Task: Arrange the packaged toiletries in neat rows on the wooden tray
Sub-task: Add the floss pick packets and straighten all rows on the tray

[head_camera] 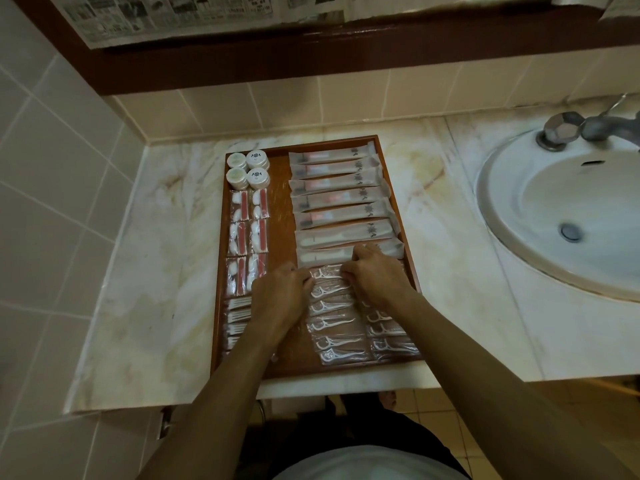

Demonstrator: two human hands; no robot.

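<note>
Head view: counter (457, 258), sink (561, 216) at its right edge, tray (282, 237) mid-counter. Toothbrush packs (337, 199) fill the tray's far right – floss packs (334, 327) near right. Left hand (282, 294) and right hand (375, 275), fingers curled, pinch the top floss pack (327, 273).

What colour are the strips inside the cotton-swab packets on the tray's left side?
Red-orange strips beside white cotton, seen in the head view.

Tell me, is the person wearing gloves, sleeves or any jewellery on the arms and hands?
No. The left hand and right hand are bare, with no gloves, and no rings or watch visible. Both forearms are uncovered as far as the view shows; no sleeve reaches into sight.
</note>
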